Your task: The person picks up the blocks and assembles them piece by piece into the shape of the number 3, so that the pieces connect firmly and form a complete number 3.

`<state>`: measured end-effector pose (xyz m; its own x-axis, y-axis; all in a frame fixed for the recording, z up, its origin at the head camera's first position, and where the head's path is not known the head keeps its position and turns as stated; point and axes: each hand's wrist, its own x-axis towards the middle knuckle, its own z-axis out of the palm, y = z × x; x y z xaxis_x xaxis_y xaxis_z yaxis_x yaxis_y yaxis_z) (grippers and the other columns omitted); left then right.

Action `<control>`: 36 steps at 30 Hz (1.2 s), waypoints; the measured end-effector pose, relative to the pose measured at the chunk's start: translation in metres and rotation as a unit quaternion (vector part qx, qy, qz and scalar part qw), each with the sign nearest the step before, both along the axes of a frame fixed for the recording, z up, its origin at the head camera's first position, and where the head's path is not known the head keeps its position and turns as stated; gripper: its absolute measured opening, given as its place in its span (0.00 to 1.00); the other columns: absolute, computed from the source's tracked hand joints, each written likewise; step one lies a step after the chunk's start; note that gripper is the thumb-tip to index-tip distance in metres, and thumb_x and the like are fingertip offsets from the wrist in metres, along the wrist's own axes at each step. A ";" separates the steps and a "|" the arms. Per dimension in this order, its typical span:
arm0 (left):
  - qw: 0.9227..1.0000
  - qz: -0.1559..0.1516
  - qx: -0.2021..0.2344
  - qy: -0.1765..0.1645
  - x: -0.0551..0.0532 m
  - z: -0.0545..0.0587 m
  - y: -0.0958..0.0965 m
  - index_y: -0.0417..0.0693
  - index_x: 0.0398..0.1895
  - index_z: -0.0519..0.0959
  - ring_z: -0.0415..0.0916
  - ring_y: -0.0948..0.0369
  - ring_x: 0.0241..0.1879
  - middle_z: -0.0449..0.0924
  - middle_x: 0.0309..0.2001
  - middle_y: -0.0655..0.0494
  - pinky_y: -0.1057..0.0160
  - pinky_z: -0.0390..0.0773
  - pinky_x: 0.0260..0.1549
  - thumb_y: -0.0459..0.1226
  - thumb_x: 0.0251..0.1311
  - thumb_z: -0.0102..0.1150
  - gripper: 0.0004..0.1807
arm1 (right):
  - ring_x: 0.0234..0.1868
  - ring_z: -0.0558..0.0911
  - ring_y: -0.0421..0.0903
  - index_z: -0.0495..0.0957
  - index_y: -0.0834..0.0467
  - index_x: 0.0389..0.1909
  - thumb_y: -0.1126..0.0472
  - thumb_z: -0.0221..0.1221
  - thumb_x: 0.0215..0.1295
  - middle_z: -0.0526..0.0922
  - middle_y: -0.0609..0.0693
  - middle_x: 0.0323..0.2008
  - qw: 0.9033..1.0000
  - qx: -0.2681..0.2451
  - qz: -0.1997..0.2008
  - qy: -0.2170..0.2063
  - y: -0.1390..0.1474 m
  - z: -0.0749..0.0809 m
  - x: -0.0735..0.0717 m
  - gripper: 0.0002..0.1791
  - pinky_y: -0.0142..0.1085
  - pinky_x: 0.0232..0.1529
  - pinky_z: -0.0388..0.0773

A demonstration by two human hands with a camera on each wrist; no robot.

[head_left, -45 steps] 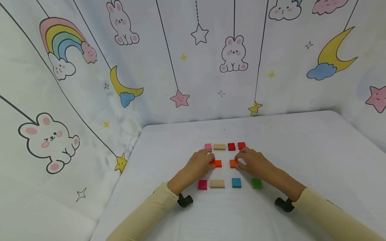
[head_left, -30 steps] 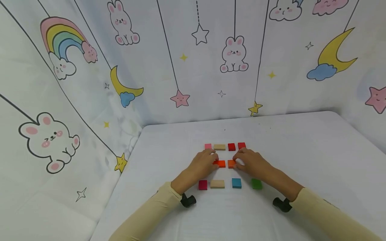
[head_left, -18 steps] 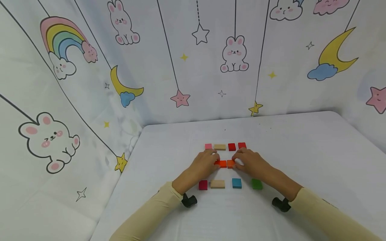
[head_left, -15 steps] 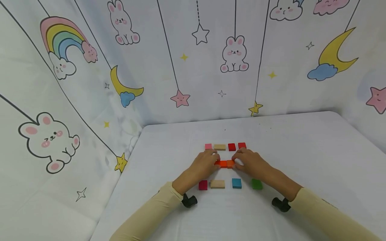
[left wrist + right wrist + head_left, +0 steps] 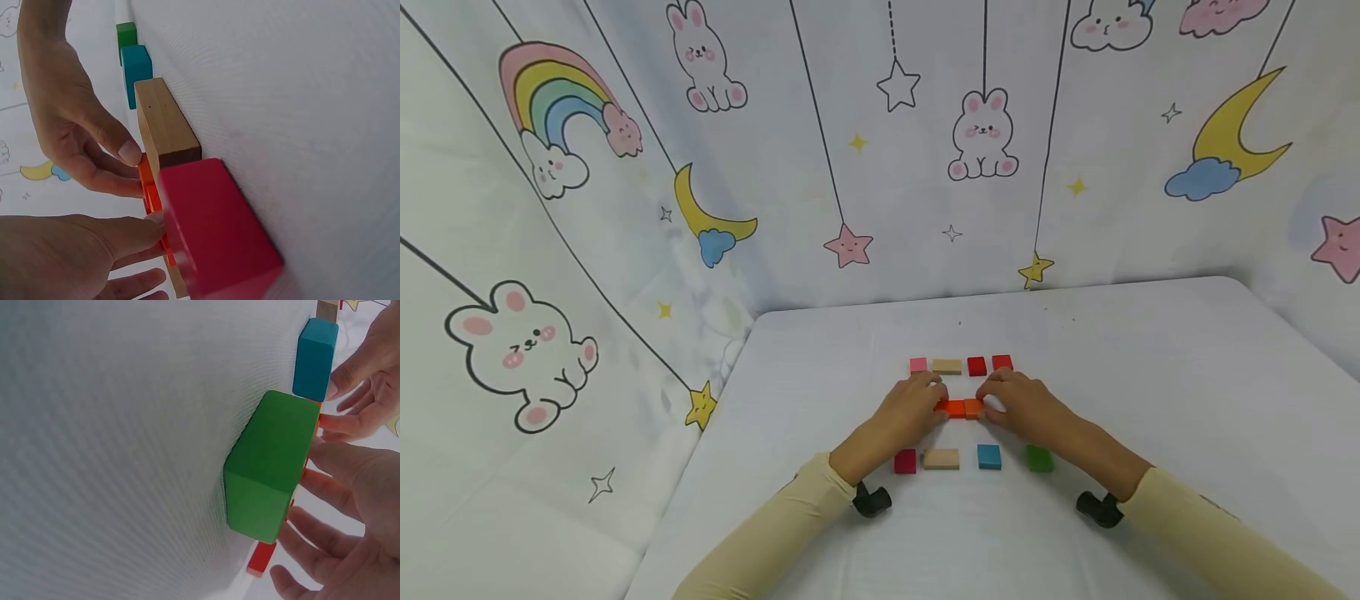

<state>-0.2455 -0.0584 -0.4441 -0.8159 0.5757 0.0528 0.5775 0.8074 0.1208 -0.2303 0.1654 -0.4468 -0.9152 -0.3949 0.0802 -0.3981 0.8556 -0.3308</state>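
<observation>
My left hand (image 5: pixel 906 410) pinches a bright orange-red block (image 5: pixel 956 409) between thumb and fingers in the middle of the table. From the other side my right hand (image 5: pixel 1026 404) pinches an orange block (image 5: pixel 973 408) the same way. The two blocks lie end to end, with their outer ends covered by the fingers. In the left wrist view, a crimson block (image 5: pixel 215 231) and a plain wooden block (image 5: pixel 165 119) stand in front of the pinched pair. A green block (image 5: pixel 269 465) hides much of the pair in the right wrist view.
Behind the hands runs a row of a pink block (image 5: pixel 918 365), a wooden block (image 5: pixel 947 367) and two red blocks (image 5: pixel 976 367). The nearer row also has a blue block (image 5: pixel 988 457). All lie on a white table (image 5: pixel 820 358) before a printed curtain (image 5: pixel 910 192).
Both hands have moved toward each other, the left one farther, sliding their blocks inward. The gap between the two orange blocks has closed. The other blocks have stayed in place.
</observation>
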 end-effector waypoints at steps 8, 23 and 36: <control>1.000 -0.002 0.003 -0.009 0.000 0.002 0.000 0.50 0.56 0.85 0.73 0.55 0.70 0.79 0.68 0.50 0.51 0.77 0.67 0.45 0.70 0.68 0.15 | 0.62 0.80 0.62 0.85 0.57 0.55 0.57 0.73 0.66 0.82 0.61 0.58 1.000 -0.016 -0.009 0.003 0.007 0.013 -0.005 0.19 0.62 0.58 0.82; 1.000 0.004 0.003 -0.018 0.001 0.003 0.001 0.50 0.56 0.85 0.72 0.54 0.70 0.78 0.68 0.50 0.51 0.76 0.68 0.44 0.71 0.68 0.15 | 0.62 0.78 0.70 0.83 0.65 0.58 0.61 0.67 0.71 0.78 0.71 0.58 0.997 -0.041 -0.067 -0.014 0.047 0.015 -0.053 0.19 0.65 0.57 0.81; 1.000 0.006 -0.002 -0.011 0.000 0.002 0.000 0.50 0.56 0.85 0.75 0.56 0.67 0.79 0.67 0.51 0.53 0.77 0.66 0.45 0.71 0.68 0.15 | 0.65 0.75 0.71 0.82 0.61 0.61 0.59 0.64 0.73 0.77 0.72 0.61 0.996 -0.025 -0.075 -0.045 0.056 0.002 -0.064 0.19 0.76 0.54 0.74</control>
